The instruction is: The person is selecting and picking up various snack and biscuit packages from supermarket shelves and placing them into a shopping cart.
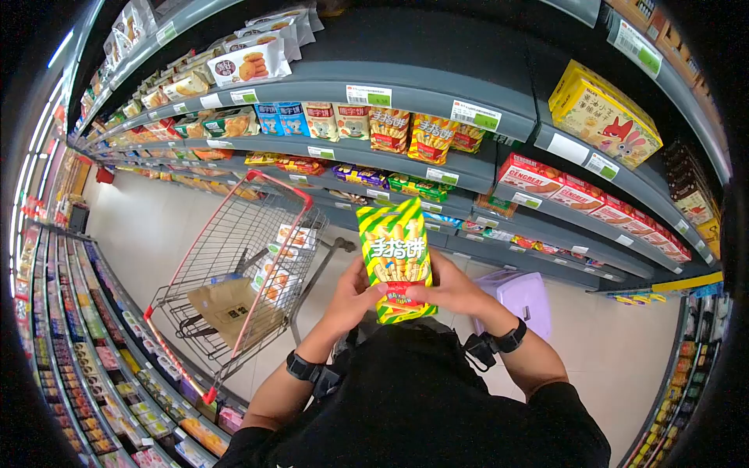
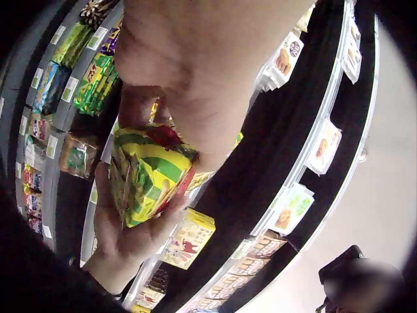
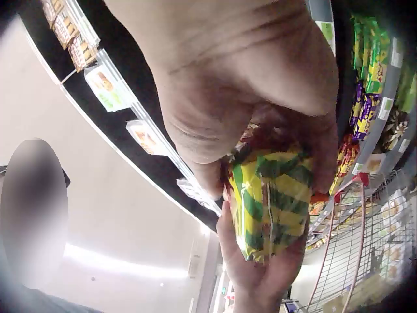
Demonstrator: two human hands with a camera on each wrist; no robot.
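Looking down through the head camera, we are seeing a yellow-and-green striped snack bag (image 1: 395, 259) being held upright in front of the chest, out in the aisle between the shelves (image 1: 437, 97) and the red shopping cart (image 1: 234, 273). The left hand (image 1: 353, 295) is gripping the bag's lower left edge, fingers curled behind it and thumb lying across the front. The right hand (image 1: 451, 290) is gripping the lower right edge in the same way, thumb pressing on the red band at the bottom. The cart is standing to the left of the hands and is carrying a brown paper bag (image 1: 228, 306) and a few biscuit packs (image 1: 277, 269). A lilac box (image 1: 524, 300) is sitting on the floor to the right.

In the left wrist view, we are looking up past the palm of the left hand (image 2: 195, 72) at the bag (image 2: 146, 173), with the right hand (image 2: 127, 235) cupping it from beneath; a yellow carton (image 2: 187, 239) is showing on a shelf behind.

In the right wrist view, the right hand (image 3: 260, 91) is closing over the top of the bag (image 3: 273, 199) while the left hand (image 3: 257, 261) is wrapping it from below, though the blur is probably hiding the exact finger placement. The cart's wire side (image 3: 365, 248) is showing at the lower right.
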